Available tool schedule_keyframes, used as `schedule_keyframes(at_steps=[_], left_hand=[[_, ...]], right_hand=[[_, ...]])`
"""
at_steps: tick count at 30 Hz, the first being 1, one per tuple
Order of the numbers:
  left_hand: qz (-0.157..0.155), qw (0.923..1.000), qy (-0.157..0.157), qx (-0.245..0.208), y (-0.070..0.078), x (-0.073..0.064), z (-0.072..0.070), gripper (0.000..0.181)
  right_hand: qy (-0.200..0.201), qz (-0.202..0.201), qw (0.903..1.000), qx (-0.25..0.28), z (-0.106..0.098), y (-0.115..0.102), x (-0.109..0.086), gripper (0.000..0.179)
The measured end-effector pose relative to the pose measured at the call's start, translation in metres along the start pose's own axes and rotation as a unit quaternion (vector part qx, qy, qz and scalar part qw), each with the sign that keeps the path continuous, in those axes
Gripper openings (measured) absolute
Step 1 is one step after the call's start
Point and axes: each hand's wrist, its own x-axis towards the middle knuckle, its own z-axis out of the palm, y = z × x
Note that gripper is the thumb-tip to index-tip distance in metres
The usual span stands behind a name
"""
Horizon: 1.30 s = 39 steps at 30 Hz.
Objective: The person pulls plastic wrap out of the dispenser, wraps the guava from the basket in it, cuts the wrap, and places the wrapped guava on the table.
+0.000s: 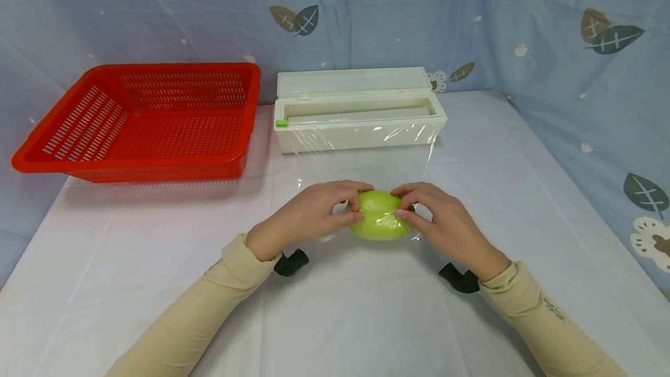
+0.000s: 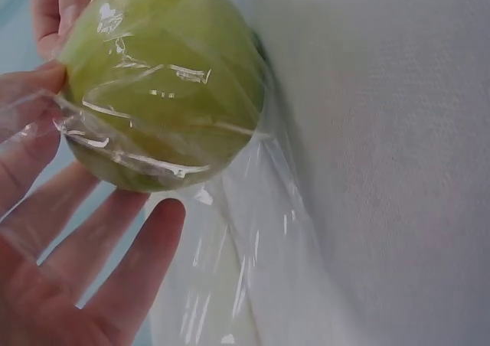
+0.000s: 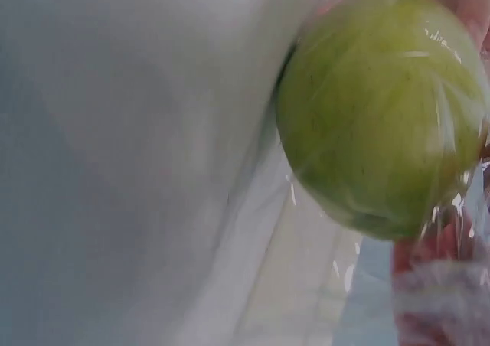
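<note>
A yellow-green oval fruit (image 1: 381,230) sits on the white table with clear cling film (image 1: 366,163) over it. On its left side my left hand (image 1: 316,207) pinches the film between thumb and index finger. My right hand (image 1: 444,215) pinches film at the fruit's right end, its fingertips close to the skin. The left wrist view shows the fruit (image 2: 168,63) under creased, shiny film, the other fingers of the left hand (image 2: 69,269) spread below it. In the right wrist view film wrinkles over the fruit (image 3: 375,116); the right hand is partly hidden there.
Behind the fruit stands a white cling film box (image 1: 361,139) with its lid (image 1: 353,82) raised and a green slider (image 1: 281,123) at the left; the film sheet runs from it towards the fruit. A red slotted basket (image 1: 238,159) stands at the back left. A blue patterned curtain (image 1: 377,22) hangs behind.
</note>
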Motion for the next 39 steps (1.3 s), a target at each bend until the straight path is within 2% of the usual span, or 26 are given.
schedule_keyframes(at_steps=[4,8,13,15,17,22,29,34,39], left_hand=[[-0.003,1.0000,0.002,-0.006,-0.003,0.001,-0.001,0.015],[-0.012,0.9998,0.003,-0.015,-0.004,0.001,-0.002,0.014],[-0.023,0.9995,0.003,-0.023,-0.004,0.001,-0.003,0.015],[-0.026,0.9994,0.004,-0.022,-0.004,0.002,-0.002,0.015],[-0.026,0.9995,0.003,-0.019,-0.004,0.001,-0.003,0.015],[-0.030,0.9989,-0.001,-0.036,-0.007,0.001,-0.004,0.015],[-0.027,0.9962,-0.006,-0.083,-0.012,0.001,-0.005,0.016],[-0.031,0.9909,-0.001,-0.131,-0.015,0.001,-0.004,0.016],[-0.076,0.9782,0.005,-0.193,0.005,-0.001,-0.016,0.016]], right_hand=[[0.007,0.002,0.9991,0.041,0.001,0.002,0.001,0.011],[-0.009,0.040,0.9964,0.074,0.001,0.003,0.001,0.010],[-0.049,0.104,0.9906,0.074,-0.004,0.004,0.000,0.022],[-0.066,0.109,0.9897,0.066,-0.006,0.004,0.000,0.026],[-0.075,0.092,0.9911,0.061,-0.008,0.004,-0.001,0.024],[-0.053,0.043,0.9953,0.068,-0.006,0.006,0.001,0.013],[-0.043,0.046,0.9912,0.116,-0.002,0.011,0.002,0.005],[-0.029,0.075,0.9863,0.144,-0.003,0.005,0.005,0.003],[-0.008,0.118,0.9717,0.205,0.001,0.005,0.006,0.002]])
